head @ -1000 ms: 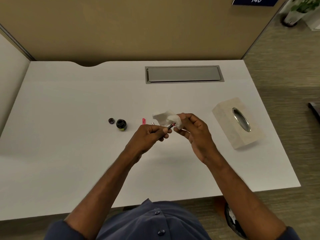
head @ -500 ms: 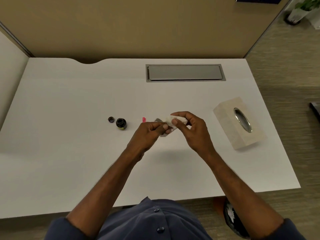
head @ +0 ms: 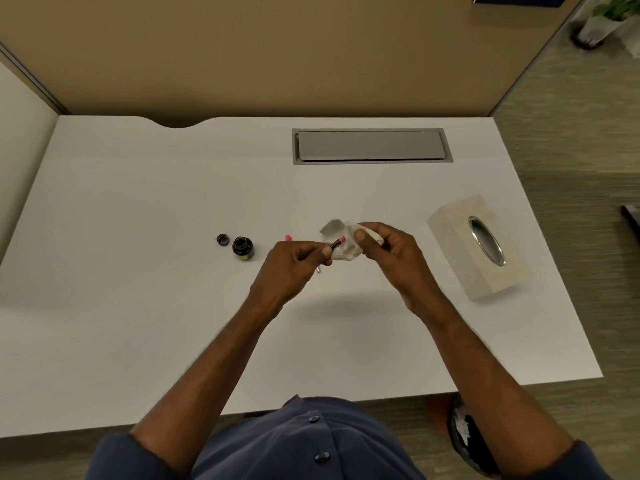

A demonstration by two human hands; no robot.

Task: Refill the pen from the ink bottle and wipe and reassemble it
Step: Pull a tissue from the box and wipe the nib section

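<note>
My left hand (head: 294, 263) pinches a small pen section (head: 337, 242), dark with a pink end that points up and right. My right hand (head: 388, 251) holds a crumpled white tissue (head: 341, 244) just behind and around the pen's tip. Both hands hover above the middle of the white desk (head: 138, 306). Left of them stands the open ink bottle (head: 242, 247), with its dark cap (head: 222, 239) lying beside it. A pink pen part (head: 288, 238) peeks out behind my left hand. A thin metal piece (head: 318, 270) shows under my left fingers.
A beige tissue box (head: 460, 258) with an oval metal slot stands at the right of the desk. A grey cable hatch (head: 372, 145) is set into the desk's back. Tan partition walls close the back and left sides.
The tissue was wrapped over the pen tip half a second ago; now my right hand has drawn it back and the pink end shows again. My left hand has stayed put.
</note>
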